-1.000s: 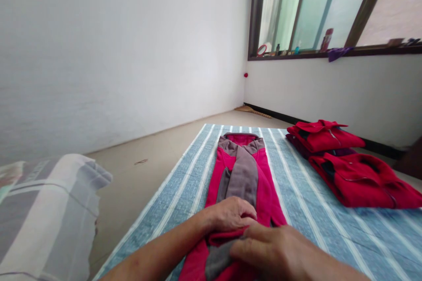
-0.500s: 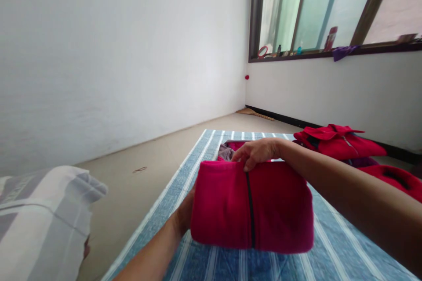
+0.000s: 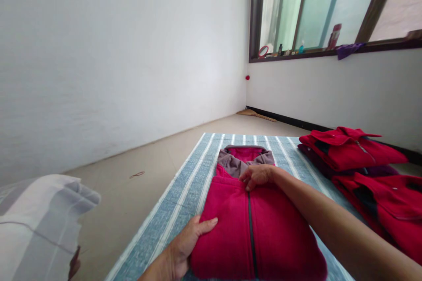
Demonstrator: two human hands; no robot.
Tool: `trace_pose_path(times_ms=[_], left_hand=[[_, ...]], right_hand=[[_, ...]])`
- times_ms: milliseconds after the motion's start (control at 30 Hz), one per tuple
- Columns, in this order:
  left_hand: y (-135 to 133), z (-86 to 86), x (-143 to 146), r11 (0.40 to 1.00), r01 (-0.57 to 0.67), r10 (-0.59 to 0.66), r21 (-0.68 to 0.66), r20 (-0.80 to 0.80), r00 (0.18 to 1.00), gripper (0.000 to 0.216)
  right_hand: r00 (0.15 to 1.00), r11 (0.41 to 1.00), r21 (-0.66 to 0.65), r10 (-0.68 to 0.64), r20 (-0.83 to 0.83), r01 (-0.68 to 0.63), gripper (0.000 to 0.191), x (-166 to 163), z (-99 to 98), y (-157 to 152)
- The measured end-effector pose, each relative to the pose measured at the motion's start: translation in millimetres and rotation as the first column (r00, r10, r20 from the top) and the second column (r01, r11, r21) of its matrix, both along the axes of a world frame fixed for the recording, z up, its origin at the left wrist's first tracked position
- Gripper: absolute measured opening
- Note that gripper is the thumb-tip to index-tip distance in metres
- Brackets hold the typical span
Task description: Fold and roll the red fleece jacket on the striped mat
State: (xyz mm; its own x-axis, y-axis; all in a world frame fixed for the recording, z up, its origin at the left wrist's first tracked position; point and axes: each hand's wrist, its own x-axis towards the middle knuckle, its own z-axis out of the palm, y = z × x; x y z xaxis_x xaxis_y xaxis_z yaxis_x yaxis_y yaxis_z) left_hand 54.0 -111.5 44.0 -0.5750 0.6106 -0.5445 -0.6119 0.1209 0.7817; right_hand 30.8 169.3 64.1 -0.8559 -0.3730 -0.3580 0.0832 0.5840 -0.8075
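A folded magenta jacket [image 3: 227,228] with a dark front zipper lies before me on a blue-and-white striped cloth [image 3: 184,197]. Its grey-lined collar or hood [image 3: 231,162] points away from me. My left hand [image 3: 187,241] grips the jacket's left edge, thumb on top and the other fingers tucked underneath, out of sight. Near the top of the zipper, my right hand [image 3: 259,175] pinches the fold's far edge, its fingers closed on the fabric.
Red folded jackets [image 3: 352,147] are stacked to the right, with another red garment [image 3: 385,210] nearer me. At left, a grey-and-white draped cloth [image 3: 46,219] hangs over something. A thin loop [image 3: 136,174] lies on the floor. Small items, including a red bottle [image 3: 334,37], line the windowsill.
The folded part of the jacket, tilted up before, now lies lower and flatter, nearer me. More of the grey collar shows. My left hand's thumb has come onto the top surface.
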Motion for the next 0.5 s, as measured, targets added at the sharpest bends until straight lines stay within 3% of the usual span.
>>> trace_pose_path(times_ms=[100, 200, 233, 300, 367, 400, 433, 500], left_hand=[[-3, -2.6, -4, 0.999, 0.032, -0.032, -0.014, -0.033, 0.999, 0.051], [-3, 10.3, -6, 0.983, -0.001, -0.060, -0.184, -0.322, 0.945, 0.054], [-1, 16.7, -5, 0.962, -0.084, -0.061, -0.260, -0.506, 0.861, 0.055], [8, 29.5, 1, 0.912, -0.287, -0.109, -0.293, -0.849, 0.517, 0.055], [24, 39.0, 11, 0.915, -0.285, -0.250, -0.284, -0.956, 0.151, 0.049], [33, 41.6, 16, 0.918, -0.214, -0.335, -0.335, -0.942, 0.035, 0.046], [43, 42.5, 21, 0.892, -0.133, -0.437, -0.431, -0.899, -0.021, 0.046], [60, 40.3, 28, 0.778, -0.055, -0.627, -0.626, -0.778, -0.018, 0.054]], right_hand=[[0.999, 0.998, -0.063, -0.021, -0.025, 0.019, 0.038, 7, -16.4, 1], [0.999, 0.996, -0.084, -0.025, -0.044, 0.022, 0.039, 8, -20.4, 4], [0.998, 0.997, -0.079, -0.025, -0.049, 0.021, 0.038, 7, -19.8, 5], [0.998, 0.998, -0.057, -0.019, -0.061, 0.015, 0.037, 3, -16.9, 5], [0.997, 1.000, -0.029, -0.008, -0.076, 0.005, 0.036, 0, -12.9, 4], [0.996, 1.000, -0.016, -0.002, -0.086, 0.001, 0.035, -1, -11.0, 3], [0.995, 1.000, -0.004, 0.001, -0.097, -0.002, 0.035, -1, -9.4, 2], [0.993, 1.000, 0.020, 0.000, -0.119, 0.003, 0.035, 2, -7.9, 1]])
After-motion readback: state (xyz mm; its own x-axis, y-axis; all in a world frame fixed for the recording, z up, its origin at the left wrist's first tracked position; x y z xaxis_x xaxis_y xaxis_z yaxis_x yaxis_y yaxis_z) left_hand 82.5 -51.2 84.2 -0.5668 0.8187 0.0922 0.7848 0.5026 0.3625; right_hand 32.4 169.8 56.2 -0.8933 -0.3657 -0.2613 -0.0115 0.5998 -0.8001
